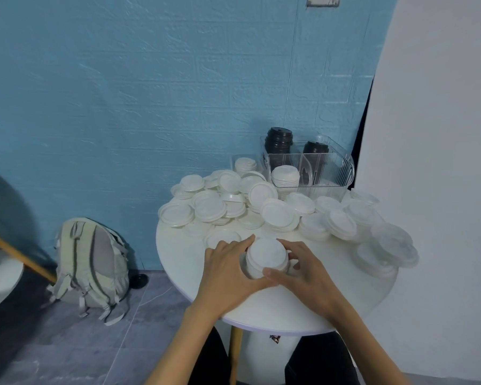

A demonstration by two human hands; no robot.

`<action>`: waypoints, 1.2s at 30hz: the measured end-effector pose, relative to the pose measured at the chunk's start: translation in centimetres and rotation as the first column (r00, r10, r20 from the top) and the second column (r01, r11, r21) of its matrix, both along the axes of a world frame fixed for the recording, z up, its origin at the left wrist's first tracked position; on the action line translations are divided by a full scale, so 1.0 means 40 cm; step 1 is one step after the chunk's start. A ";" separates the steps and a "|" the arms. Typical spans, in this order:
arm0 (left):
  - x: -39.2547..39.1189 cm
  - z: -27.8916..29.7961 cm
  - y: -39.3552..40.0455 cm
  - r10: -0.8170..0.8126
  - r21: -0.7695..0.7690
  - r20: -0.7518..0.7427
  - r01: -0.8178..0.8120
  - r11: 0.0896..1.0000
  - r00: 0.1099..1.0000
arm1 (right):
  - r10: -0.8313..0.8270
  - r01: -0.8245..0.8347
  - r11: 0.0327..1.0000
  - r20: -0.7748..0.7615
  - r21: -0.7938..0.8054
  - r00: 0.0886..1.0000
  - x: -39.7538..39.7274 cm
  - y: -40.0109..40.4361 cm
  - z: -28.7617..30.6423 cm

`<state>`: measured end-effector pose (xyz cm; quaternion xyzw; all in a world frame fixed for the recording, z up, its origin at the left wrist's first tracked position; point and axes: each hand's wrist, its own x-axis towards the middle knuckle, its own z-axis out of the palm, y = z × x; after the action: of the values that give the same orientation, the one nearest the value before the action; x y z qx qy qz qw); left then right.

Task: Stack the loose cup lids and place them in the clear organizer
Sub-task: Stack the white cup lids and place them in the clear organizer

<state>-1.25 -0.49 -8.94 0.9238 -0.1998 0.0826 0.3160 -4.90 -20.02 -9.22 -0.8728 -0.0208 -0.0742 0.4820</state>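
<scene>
Your left hand [225, 269] and right hand [303, 269] both curl around a short stack of white lids [266, 257] at the frame's centre, resting on the round white desk [275, 309]. Loose lids [278, 213] lie scattered behind it, and the clear organizer [308, 165] stands at the desk's far edge, centre right.

Short white lid stack [266, 257], upright, near the table's near edge, cupped between both hands. Loose white lids [261, 209], round and rimmed, heaped and overlapping across the far half of the table, some tilted. Clear ribbed organizer [331, 168] at far right, upright, holding two black lid stacks [278, 143] and one white stack [285, 175].
</scene>
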 end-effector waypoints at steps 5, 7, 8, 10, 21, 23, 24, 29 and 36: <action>-0.013 0.002 0.004 0.036 0.030 -0.009 -0.036 0.999 0.999 | 0.022 -0.021 0.999 0.030 -0.042 0.999 -0.001 0.001 -0.009; -0.016 0.005 0.001 0.049 0.052 -0.017 -0.048 0.997 0.999 | 0.022 -0.021 0.999 0.026 -0.046 0.999 0.000 0.002 -0.010; -0.017 0.005 -0.001 0.055 0.067 -0.014 -0.054 0.996 0.998 | 0.019 -0.018 0.999 0.026 -0.051 0.999 0.002 0.002 -0.010; -0.016 0.006 -0.003 0.065 0.110 0.016 -0.067 0.992 0.998 | 0.016 -0.014 0.997 0.036 -0.078 0.999 0.005 0.002 -0.012; -0.026 -0.007 -0.001 0.052 0.081 0.043 -0.055 0.995 0.998 | 0.017 -0.004 0.976 0.056 -0.216 0.998 0.000 0.015 -0.005; -0.027 -0.009 -0.002 0.044 0.059 0.022 -0.045 0.997 0.999 | 0.011 0.002 0.978 0.063 -0.208 0.998 -0.004 0.018 -0.003; -0.029 -0.008 -0.003 0.039 0.051 0.014 -0.039 0.998 0.999 | 0.007 0.007 0.978 0.064 -0.210 0.998 -0.006 0.020 -0.001; -0.035 0.009 -0.003 0.053 -0.018 -0.025 -0.053 0.998 0.998 | -0.005 0.023 0.969 0.073 -0.244 0.997 -0.007 0.025 0.003; -0.031 0.001 -0.003 0.068 -0.065 -0.058 -0.072 0.995 0.996 | 0.054 -0.038 0.949 0.043 -0.314 0.998 -0.007 0.013 0.028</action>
<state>-2.49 -0.59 -8.90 0.9210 -0.1556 0.0747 0.3493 -5.19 -19.49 -8.12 -0.9352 -0.0650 -0.0811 0.3385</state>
